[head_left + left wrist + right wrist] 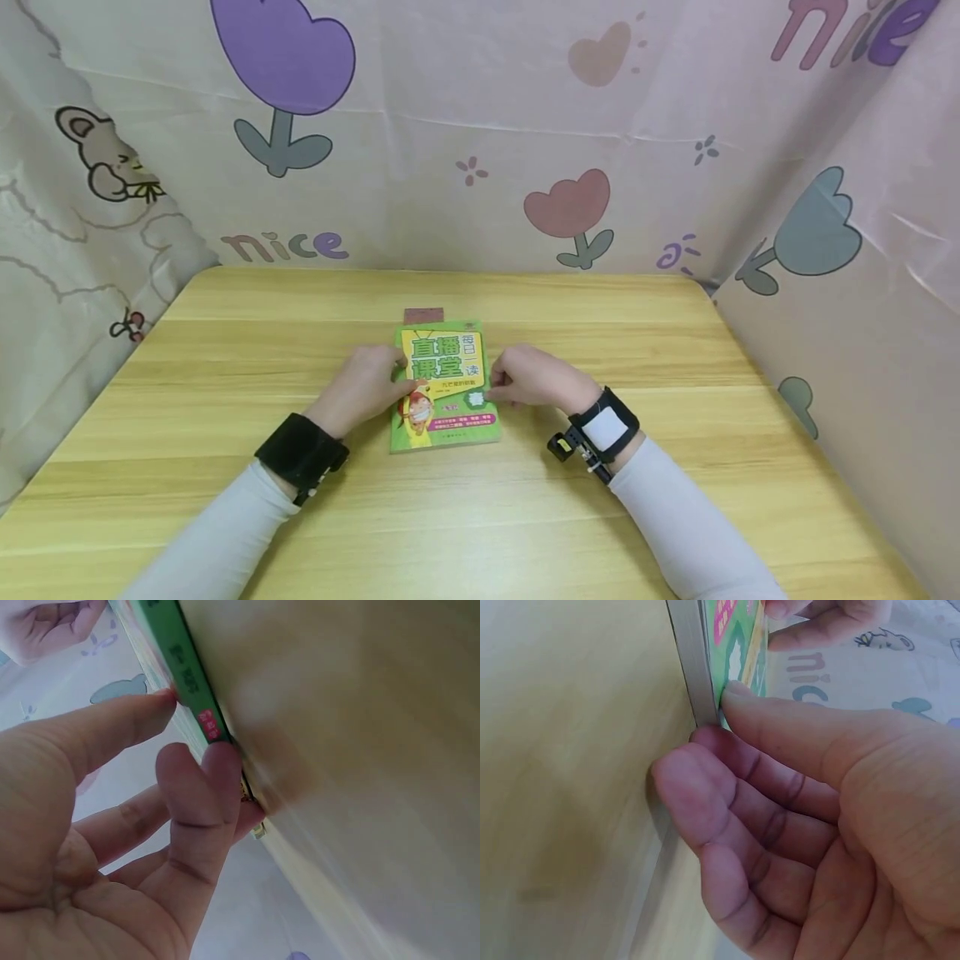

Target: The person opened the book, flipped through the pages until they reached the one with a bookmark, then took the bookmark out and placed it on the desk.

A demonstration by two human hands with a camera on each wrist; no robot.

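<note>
A green book with a yellow title panel and a cartoon child on its cover lies on the table in the head view. My left hand is at its left side, thumb on the cover and fingers against the green spine, as the left wrist view shows. At the opposite side, my right hand pinches the page edge, thumb on the cover and curled fingers beside the pages. A small reddish-brown rectangular piece shows just past the book's top edge, partly hidden by the book.
The light wood-grain table reaches back to a hanging cloth printed with tulips and "nice", which also encloses both sides. A black wrist strap with a camera sits on the right wrist, another black strap on the left.
</note>
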